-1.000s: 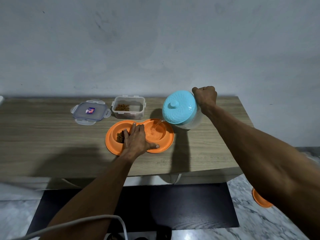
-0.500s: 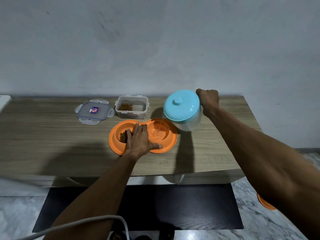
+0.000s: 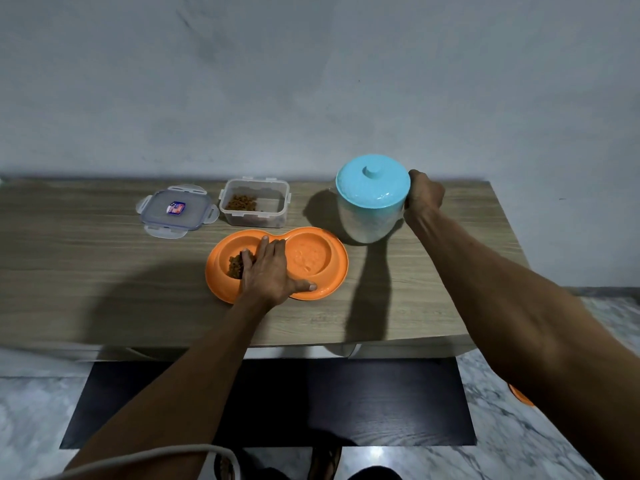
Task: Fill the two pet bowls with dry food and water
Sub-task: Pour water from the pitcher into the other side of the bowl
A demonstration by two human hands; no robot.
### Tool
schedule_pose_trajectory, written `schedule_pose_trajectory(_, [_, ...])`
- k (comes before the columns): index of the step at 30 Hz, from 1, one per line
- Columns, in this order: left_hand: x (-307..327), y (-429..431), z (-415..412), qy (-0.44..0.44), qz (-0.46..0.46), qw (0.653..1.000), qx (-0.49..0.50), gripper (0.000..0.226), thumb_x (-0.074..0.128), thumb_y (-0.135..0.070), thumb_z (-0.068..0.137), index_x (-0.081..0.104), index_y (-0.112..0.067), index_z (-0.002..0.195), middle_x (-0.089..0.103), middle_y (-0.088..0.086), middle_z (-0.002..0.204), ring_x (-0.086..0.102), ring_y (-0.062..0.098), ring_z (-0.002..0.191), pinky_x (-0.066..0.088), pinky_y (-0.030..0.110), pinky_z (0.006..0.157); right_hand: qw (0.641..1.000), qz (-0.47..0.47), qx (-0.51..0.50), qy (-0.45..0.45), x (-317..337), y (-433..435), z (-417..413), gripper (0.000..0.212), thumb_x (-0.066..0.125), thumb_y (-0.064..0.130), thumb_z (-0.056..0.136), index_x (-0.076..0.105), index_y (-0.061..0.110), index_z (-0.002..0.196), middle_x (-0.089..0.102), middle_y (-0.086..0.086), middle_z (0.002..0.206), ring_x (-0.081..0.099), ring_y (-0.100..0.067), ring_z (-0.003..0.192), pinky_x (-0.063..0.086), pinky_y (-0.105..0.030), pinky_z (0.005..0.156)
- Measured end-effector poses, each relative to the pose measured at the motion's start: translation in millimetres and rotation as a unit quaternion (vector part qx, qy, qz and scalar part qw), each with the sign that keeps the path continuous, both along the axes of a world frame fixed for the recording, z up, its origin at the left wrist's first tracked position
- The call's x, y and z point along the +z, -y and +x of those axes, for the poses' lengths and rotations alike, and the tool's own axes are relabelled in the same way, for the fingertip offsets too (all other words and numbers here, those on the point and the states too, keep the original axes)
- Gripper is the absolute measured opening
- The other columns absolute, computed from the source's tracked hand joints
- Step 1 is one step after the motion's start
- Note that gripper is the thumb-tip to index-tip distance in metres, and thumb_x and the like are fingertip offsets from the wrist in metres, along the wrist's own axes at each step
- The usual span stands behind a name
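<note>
An orange double pet bowl [image 3: 334, 271] lies on the wooden table [image 3: 86, 271]. Its left well holds brown dry food [image 3: 234, 265]; its right well holds water. My left hand [image 3: 268, 271] rests flat on the bowl's middle, thumb on the front rim. My right hand [image 3: 423, 195] grips the handle of a clear water jug [image 3: 367, 220] with a light blue lid [image 3: 372, 185]. The jug stands upright just right of and behind the bowl.
Behind the bowl stands an open clear food container [image 3: 254, 206] with some dry food. Its lid [image 3: 176, 211] lies flat to the left. A grey wall rises behind the table. Below are a dark mat [image 3: 381, 403], marble floor and an orange object [image 3: 519, 396] at right.
The jug was tilted, pouring water into the right well; my right hand has brought it back upright and to the right. My left hand stayed on the bowl.
</note>
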State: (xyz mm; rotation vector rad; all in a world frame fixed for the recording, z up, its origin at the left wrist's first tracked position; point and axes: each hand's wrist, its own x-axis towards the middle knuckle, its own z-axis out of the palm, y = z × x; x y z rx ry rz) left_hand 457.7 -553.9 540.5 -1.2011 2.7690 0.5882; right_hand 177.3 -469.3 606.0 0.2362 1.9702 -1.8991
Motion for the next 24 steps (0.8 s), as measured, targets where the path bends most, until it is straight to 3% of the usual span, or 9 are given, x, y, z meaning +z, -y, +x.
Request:
schedule_pose_trajectory(17, [-0.3, 0.6, -0.8, 0.005, 0.004, 1.0, 0.005, 0.119, 0.068, -0.075, 0.063, 0.02, -0.013, 0.153, 0.022, 0.004, 0.162, 0.002, 0.026, 0.153, 0.0, 0.06, 0.117, 0.999, -0.025, -0.034, 0.024, -12.9, -14.0, -0.3, 0.013, 0.064, 0.015, 0.07, 0.055, 0.011, 0.062, 0.058, -0.002, 0.064, 0.054, -0.018, 0.057, 0.042, -0.026, 0.049])
schedule_pose_trajectory(21, [2.1, -3.7, 2.9, -0.013, -0.012, 1.0, -0.005, 0.12, 0.066, -0.076, 0.065, 0.016, -0.011, 0.153, 0.02, 0.007, 0.162, 0.002, 0.028, 0.153, 0.001, 0.063, 0.116, 0.996, -0.059, -0.056, 0.031, -10.8, -25.2, 11.3, 0.028, 0.053, 0.036, 0.089, 0.056, 0.015, 0.071, 0.058, -0.002, 0.069, 0.055, -0.017, 0.062, 0.046, -0.03, 0.06])
schedule_pose_trajectory(24, [5.2, -6.1, 8.4, -0.032, -0.023, 0.999, 0.006, 0.121, 0.058, -0.082, 0.067, 0.012, -0.011, 0.155, 0.015, 0.009, 0.163, 0.003, 0.028, 0.153, 0.0, 0.062, 0.116, 0.992, -0.04, -0.1, 0.064, -36.9, -36.3, 23.2, 0.041, 0.036, 0.041, 0.096, 0.057, 0.013, 0.076, 0.066, -0.012, 0.09, 0.064, -0.028, 0.083, 0.056, -0.038, 0.08])
